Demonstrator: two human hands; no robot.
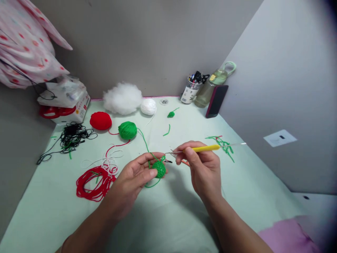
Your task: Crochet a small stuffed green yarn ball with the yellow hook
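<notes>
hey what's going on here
A person is working on a small green crocheted piece, held in the left hand. The right hand grips a yellow-handled hook, one metal end pointing toward the piece; whether it is through a loop is too small to tell. A green strand runs from the green yarn ball to the left hand. A red yarn ball and white fluffy stuffing sit farther back on the table.

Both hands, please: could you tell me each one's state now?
Left hand: holding the green crocheted piece.
Right hand: holding the yellow-handled hook.
</notes>
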